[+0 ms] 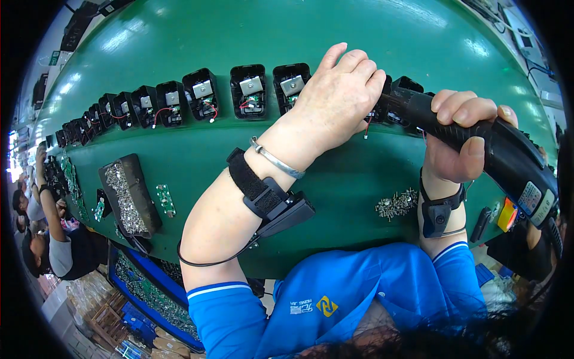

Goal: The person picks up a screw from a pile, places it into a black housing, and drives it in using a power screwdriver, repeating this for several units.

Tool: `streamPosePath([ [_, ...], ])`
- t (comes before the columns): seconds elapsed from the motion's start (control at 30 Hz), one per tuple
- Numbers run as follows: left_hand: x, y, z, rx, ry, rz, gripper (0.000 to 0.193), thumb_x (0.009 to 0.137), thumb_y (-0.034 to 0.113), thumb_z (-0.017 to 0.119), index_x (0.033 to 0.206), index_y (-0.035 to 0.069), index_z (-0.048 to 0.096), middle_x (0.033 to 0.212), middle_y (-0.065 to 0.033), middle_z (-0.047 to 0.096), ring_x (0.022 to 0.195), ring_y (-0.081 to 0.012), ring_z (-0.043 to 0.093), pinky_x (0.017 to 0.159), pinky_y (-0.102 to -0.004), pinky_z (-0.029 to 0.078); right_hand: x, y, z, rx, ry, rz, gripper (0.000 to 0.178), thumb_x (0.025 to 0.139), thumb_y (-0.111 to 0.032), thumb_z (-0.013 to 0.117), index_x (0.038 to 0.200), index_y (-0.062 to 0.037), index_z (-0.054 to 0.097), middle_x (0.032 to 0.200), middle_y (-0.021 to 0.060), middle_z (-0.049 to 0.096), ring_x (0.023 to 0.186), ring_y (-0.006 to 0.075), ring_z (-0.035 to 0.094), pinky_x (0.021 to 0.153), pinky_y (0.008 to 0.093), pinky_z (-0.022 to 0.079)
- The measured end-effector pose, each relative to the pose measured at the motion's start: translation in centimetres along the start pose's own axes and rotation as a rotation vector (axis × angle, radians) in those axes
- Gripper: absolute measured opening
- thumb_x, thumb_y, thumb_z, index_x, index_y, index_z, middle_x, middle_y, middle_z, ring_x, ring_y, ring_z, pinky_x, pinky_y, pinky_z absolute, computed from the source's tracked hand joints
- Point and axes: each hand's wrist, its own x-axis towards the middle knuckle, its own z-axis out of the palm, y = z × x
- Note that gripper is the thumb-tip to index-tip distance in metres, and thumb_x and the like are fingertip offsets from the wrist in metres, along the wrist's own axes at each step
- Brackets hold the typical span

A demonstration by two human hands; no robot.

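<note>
My right hand (pixel 463 128) is wrapped round a thick black electric screwdriver (pixel 412 105), its body slanting down to the right. The tool's front end reaches my left hand (pixel 344 90), whose fingers are bent over a black plastic housing (pixel 378 113). What the left fingertips hold is hidden behind the hand. Another black housing (pixel 406 87) lies partly beneath the screwdriver. To the left of my left hand, an open housing (pixel 292 87) contains a silvery metal block and a small circuit board. A similar housing (pixel 248 90) stands beside it, with red wires inside.
More black housings (pixel 170 105) run in a curved row leftward over the green table (pixel 239 167). A dark tray (pixel 143 197) of metal parts sits left, a pile of screws (pixel 396 204) right. Circuit boards fill a blue bin (pixel 176 326). People (pixel 60 251) work at far left.
</note>
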Motion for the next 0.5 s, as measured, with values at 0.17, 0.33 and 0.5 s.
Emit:
streamPosePath([
  [0.17, 0.11, -0.23, 0.44, -0.046, -0.001, 0.0, 0.065, 0.043, 0.013, 0.074, 0.101, 0.001, 0.048, 0.095, -0.0093, 0.049, 0.098, -0.0251, 0.043, 0.092, -0.0395, 0.03, 0.09, 0.17, -0.06, 0.004, -0.146, -0.007, 0.036, 0.077, -0.02, 0.051, 0.109, -0.0118, 0.036, 0.074, 0.0065, 0.047, 0.061, 0.0177, 0.047, 0.056, 0.0326, 0.04],
  [0.33, 0.49, -0.3, 0.63, -0.009, 0.011, 0.031, 0.053, 0.045, 0.018, 0.074, 0.09, 0.001, 0.052, 0.089, -0.0083, 0.051, 0.098, -0.0227, 0.043, 0.094, -0.0363, 0.027, 0.14, 0.34, 0.06, -0.008, -0.174, -0.006, 0.035, 0.076, -0.019, 0.054, 0.105, -0.0113, 0.036, 0.072, 0.0069, 0.047, 0.058, 0.018, 0.047, 0.055, 0.0332, 0.041],
  [0.5, 0.72, -0.25, 0.57, -0.023, 0.001, 0.025, 0.052, 0.045, 0.017, 0.074, 0.089, 0.002, 0.053, 0.089, -0.0082, 0.051, 0.099, -0.0229, 0.043, 0.095, -0.0367, 0.027, 0.57, 0.47, -0.21, 0.08, -0.205, 0.026, 0.039, 0.07, -0.005, 0.061, 0.1, -0.0086, 0.036, 0.07, 0.0083, 0.05, 0.059, 0.0194, 0.051, 0.056, 0.0342, 0.045],
])
